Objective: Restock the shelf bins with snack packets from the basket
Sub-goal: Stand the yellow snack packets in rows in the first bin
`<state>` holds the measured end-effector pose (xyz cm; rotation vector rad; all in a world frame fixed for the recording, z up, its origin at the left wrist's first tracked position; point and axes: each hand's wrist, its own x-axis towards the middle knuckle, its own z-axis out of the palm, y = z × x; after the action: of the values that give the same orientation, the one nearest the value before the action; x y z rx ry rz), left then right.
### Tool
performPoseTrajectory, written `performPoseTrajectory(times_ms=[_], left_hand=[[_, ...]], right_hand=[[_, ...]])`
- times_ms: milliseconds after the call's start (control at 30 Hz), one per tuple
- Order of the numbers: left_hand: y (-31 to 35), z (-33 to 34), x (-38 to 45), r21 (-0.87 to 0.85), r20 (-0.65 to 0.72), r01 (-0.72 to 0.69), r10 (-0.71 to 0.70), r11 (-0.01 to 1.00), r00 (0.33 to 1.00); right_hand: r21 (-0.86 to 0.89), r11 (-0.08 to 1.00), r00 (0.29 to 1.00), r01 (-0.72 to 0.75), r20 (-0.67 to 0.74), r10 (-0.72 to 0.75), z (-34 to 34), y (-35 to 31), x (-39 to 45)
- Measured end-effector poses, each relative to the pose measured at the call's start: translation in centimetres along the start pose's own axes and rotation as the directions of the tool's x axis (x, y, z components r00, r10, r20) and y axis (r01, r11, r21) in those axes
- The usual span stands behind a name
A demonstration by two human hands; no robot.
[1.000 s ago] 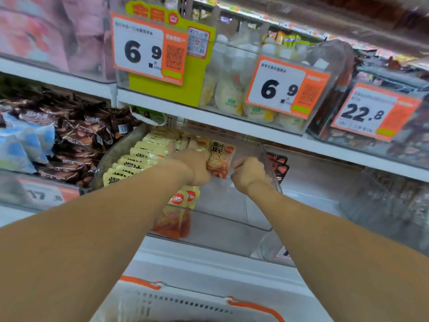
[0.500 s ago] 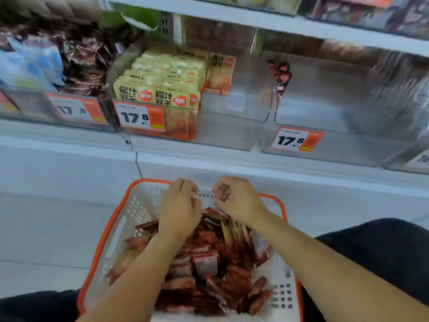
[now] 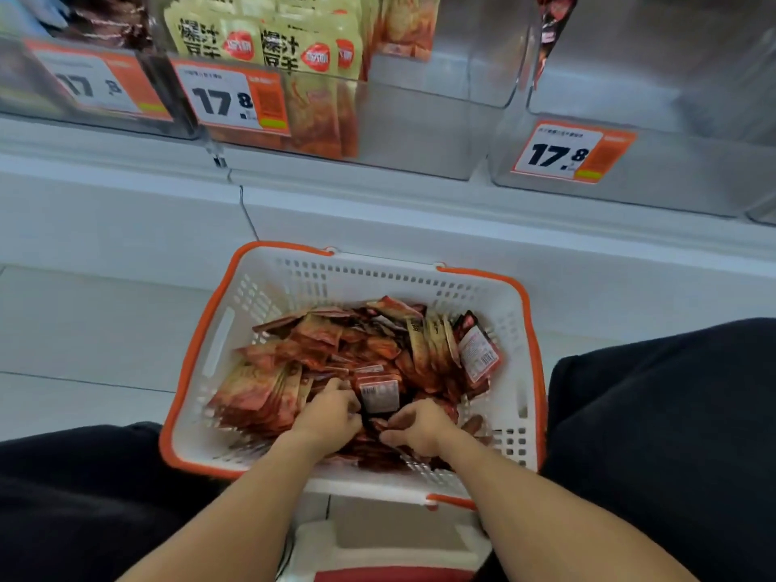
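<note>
A white basket with an orange rim (image 3: 197, 354) stands on the floor below the shelf, holding a loose pile of red and orange snack packets (image 3: 319, 346). Both my hands are down in the pile at its near side. My left hand (image 3: 331, 415) curls its fingers round packets beside one that shows a white barcode label (image 3: 380, 396). My right hand (image 3: 418, 426) curls into the packets just right of that label, thumb out. Above, a clear shelf bin (image 3: 420, 128) holds upright yellow packets (image 3: 268, 44) in its left half.
A second clear bin (image 3: 672, 178) on the right carries a 17.8 tag (image 3: 571, 151) and a few dark red packets (image 3: 552, 18). A bin of dark packets (image 3: 105, 18) sits at the left. My dark-trousered legs (image 3: 663, 434) flank the basket; a white and red stool (image 3: 378, 552) is under me.
My hands left the yellow packets in the shelf bin, came down to the basket and have sunk from above the pile into its near side. The view tilted down.
</note>
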<state>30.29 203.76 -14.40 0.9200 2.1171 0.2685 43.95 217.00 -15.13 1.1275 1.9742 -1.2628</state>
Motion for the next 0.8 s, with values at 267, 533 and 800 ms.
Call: performPoseTrajectory(times_ms=[267,533,800], left_hand=[[0.1,-0.4,-0.1,-0.081,0.052,0.156,-0.152,0.984,0.987],[0.7,-0.7,-1.9,-0.06,0.052,0.238,-0.235,0.969,0.971],[0.6,-1.6,-2.0,-0.09,0.123,0.317,-0.306,0.944,0.944]], right_hand=[[0.04,0.999,1.0,-0.002,-0.025,0.003,-0.4,-0.7,0.3],[-0.062,0.998,0.999,0.034,-0.022,-0.035,0.2,-1.3,0.6],[-0.084,0.992,0.994,0.094,0.067,-0.088,0.8,-2.7,0.8]])
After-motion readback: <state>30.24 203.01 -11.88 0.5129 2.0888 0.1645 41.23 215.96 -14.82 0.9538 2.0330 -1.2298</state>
